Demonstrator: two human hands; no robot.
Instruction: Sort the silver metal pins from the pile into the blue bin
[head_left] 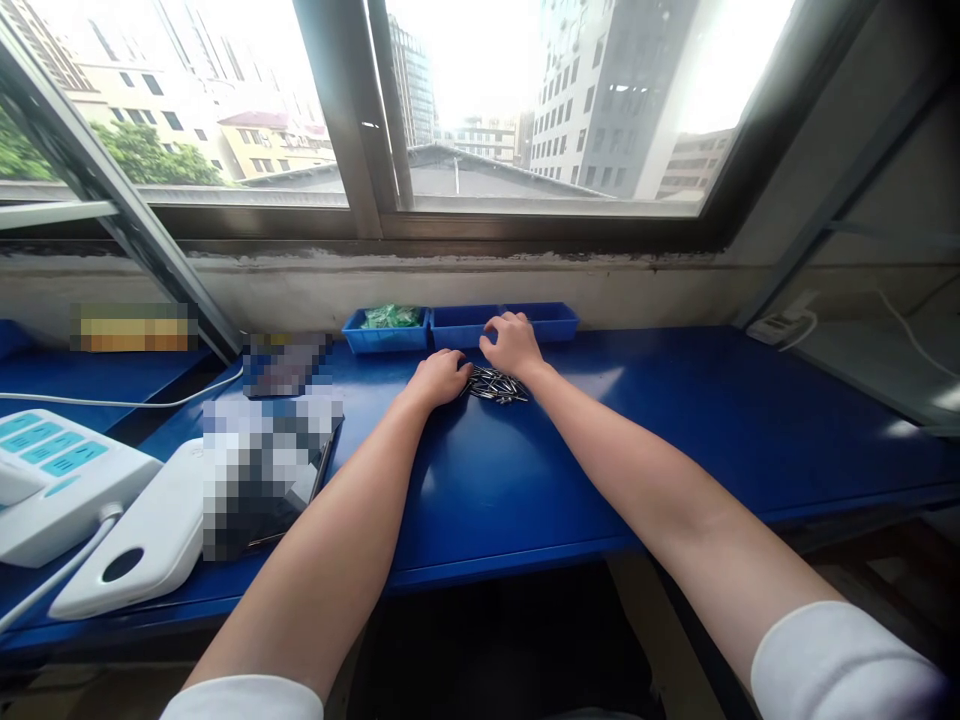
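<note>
A small pile of thin, shiny metal pieces (pixel 496 385), perhaps screws or pins, lies on the blue tabletop (pixel 495 480). At the pile's left edge is my left hand (pixel 442 379), its fingers curled and its thumb close to the pieces; whatever it may hold is hidden. Just above the pile, my right hand (pixel 514 346) is raised with bent fingers and a gap between thumb and fingertips, where I see nothing held. Behind it stand a blue middle bin (pixel 465 327) and a blue right bin (pixel 559 322), whose insides are only partly visible. The blue left bin (pixel 382 341) holds green-tinted clear plastic packets (pixel 391 317).
A white power strip (pixel 82 480) and a white oblong device (pixel 142 530) lie at the left, with a cable (pixel 150 404) behind. Blurred items (pixel 262 470) sit beside my left forearm. A white adapter (pixel 780 325) rests at the far right. A window rises behind the table.
</note>
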